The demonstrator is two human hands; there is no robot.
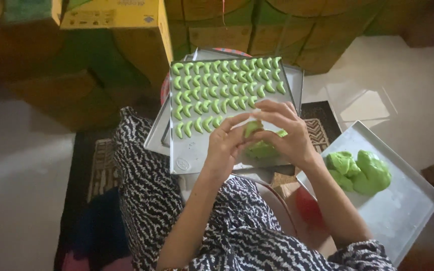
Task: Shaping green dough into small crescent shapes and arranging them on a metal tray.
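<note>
A metal baking tray (pixel 189 159) rests in front of me, filled with several rows of small green crescent-shaped dough pieces (pixel 220 92). Over its near right corner, my left hand (pixel 225 145) and my right hand (pixel 285 131) meet, fingers curled around a lump of green dough (pixel 260 145). A small piece of it is pinched between the fingertips of both hands. My lap, in black-and-white patterned cloth (pixel 151 190), lies under the tray.
A second metal tray (pixel 403 211) at the right holds a big mass of green dough (pixel 360 170). Yellow and green cardboard boxes (pixel 126 30) are stacked behind. A dark patterned mat (pixel 96 165) covers the pale floor.
</note>
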